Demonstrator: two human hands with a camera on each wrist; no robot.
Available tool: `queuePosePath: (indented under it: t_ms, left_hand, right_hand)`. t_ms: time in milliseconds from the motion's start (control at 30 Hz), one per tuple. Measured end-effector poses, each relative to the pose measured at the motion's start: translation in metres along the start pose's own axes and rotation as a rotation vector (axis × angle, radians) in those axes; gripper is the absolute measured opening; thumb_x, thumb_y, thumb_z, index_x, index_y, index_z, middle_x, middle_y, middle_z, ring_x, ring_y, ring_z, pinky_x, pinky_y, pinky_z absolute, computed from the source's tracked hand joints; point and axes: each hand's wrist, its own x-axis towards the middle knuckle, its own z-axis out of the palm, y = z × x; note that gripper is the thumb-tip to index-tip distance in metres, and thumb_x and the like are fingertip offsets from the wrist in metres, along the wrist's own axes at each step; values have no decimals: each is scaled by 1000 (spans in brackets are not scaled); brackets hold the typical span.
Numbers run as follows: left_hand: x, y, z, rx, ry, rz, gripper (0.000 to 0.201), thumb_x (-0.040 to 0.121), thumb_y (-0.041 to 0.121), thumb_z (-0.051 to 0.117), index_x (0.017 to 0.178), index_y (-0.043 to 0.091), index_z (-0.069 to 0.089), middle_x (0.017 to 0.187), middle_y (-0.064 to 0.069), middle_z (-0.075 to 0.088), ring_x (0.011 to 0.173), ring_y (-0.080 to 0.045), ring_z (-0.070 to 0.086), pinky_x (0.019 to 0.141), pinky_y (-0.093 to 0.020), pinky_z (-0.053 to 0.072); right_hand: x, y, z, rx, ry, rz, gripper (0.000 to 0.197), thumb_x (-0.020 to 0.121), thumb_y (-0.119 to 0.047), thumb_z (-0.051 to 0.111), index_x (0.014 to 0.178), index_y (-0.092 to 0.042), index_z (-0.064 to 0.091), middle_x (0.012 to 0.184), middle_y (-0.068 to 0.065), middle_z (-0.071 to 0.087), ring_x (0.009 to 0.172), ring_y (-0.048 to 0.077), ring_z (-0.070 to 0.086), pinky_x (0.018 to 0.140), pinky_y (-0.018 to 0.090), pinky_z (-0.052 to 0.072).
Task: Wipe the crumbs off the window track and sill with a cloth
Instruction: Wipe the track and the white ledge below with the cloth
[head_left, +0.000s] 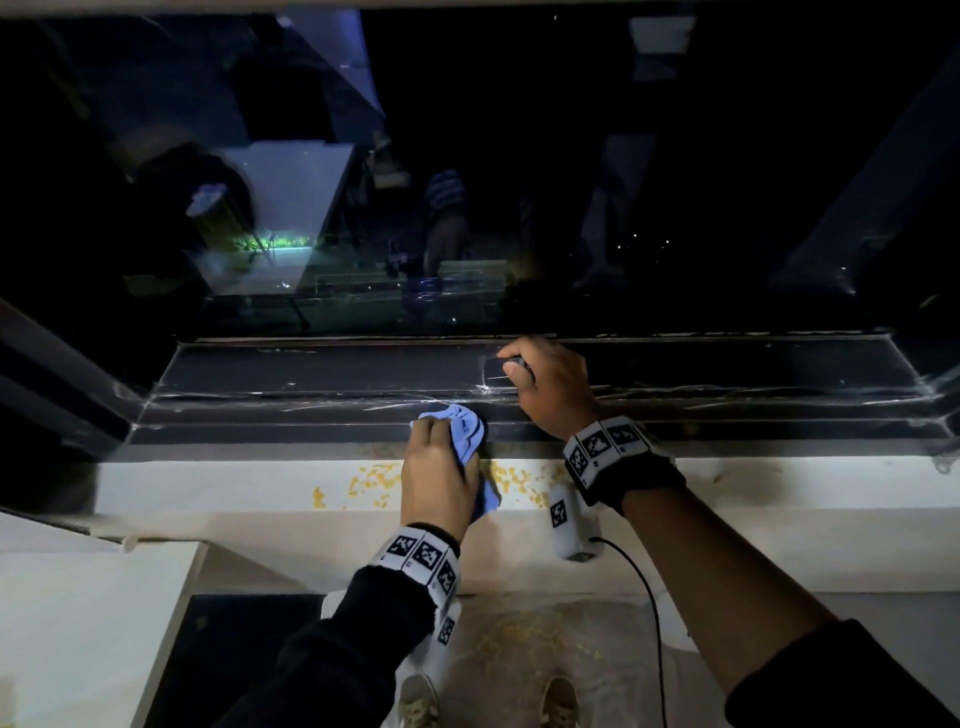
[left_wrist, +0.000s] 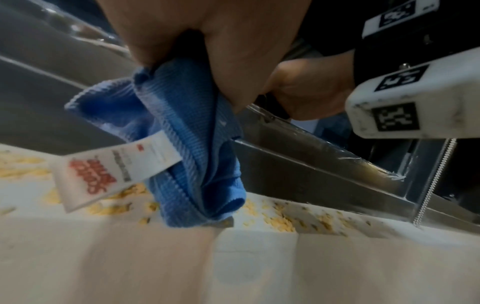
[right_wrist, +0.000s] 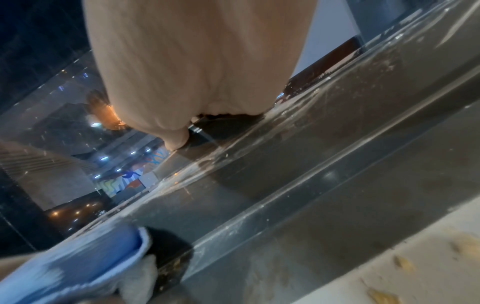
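At lower centre of the head view, the left hand (head_left: 439, 480) grips the bunched blue cloth (head_left: 470, 431), whose long axis runs from white sill (head_left: 208, 486) up onto dark window track (head_left: 322, 369). Yellow crumbs (head_left: 371, 483) flank it. Beyond, the right hand (head_left: 550, 384) curls around a small dark object (head_left: 517, 362).

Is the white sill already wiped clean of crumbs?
No, yellow crumbs lie scattered on the sill on both sides of the left hand gripping the cloth.

left hand (left_wrist: 207, 41) grips a bunched blue cloth (left_wrist: 192, 148) (white tag dangling) over yellow crumbs (left_wrist: 280, 220) on the sill (left_wrist: 155, 267).
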Motion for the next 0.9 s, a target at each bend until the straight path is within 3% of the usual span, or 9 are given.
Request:
queuePosePath:
  t_ms: [67,200,300,400,467,567,667,767,900]
  left_hand:
    - [1,9,-2,105,-10,60,32,76,12,68,103,-3,60,106,-18,56,94,-32,58,84,-35,50]
    - [2,24,4,247,-94,226,27,63,10,74,84,-1,62,84,-15,59,72,-30,59,63,-29,52]
    - [13,33,5,283,-247,237,15,78,12,59,91,4,61,101,-11,52,81,-30,58,63,-31,41]
    - [41,28,-22,271,-381,268,17,82,21,55,90,8,62,100,-11,57,85,-31,61,65,-32,44]
    - [52,19,-44,191,-337,287,18,82,24,59,89,7,61,98,-11,55,80,-30,59,65,-34,46]
    - [45,8,-52,170,-286,420,25,81,23,61,102,9,60,104,-7,48,76,-28,57,64,-38,48]
    - [33,5,-31,222,-345,487,45,70,7,68,113,8,57,108,-8,50,79,-29,58,66,-38,51]
    - [25,7,-7,280,-315,467,56,58,-5,68,112,5,57,107,-10,53,86,-29,57,69,-38,51]
    - [10,18,10,407,-273,432,51,54,6,74,104,5,63,100,-10,60,87,-29,56,76,-32,51]
  right_hand:
    - [1,-1,3,-9,36,-6,23,87,-26,47,98,-18,66,90,3,66,83,29,61,78,41,45]
    - [3,-3,5,-49,67,-12,26,85,-28,44,95,-19,67,89,2,67,79,31,62,73,38,44]
    - [3,-2,3,-31,70,-33,33,84,-34,39,95,-19,67,88,2,68,78,30,62,72,38,46]
    - [4,-1,0,-23,69,-44,35,85,-35,39,95,-18,67,89,3,68,80,31,63,73,38,47]
    - [3,-2,1,-34,71,-42,35,85,-36,38,95,-19,67,89,3,68,80,31,62,74,38,44]
    - [2,-3,2,-44,88,-43,33,85,-35,39,93,-19,67,87,3,67,78,31,62,72,38,45]
    - [3,-3,2,-40,98,-64,33,86,-34,40,93,-18,67,84,4,67,75,32,62,69,38,48]
    - [3,-2,1,-42,75,-56,34,86,-35,38,95,-18,67,87,3,67,78,31,62,71,38,48]
    - [2,-2,1,-36,20,-21,39,86,-40,35,99,-20,65,92,1,67,84,30,63,76,39,45]
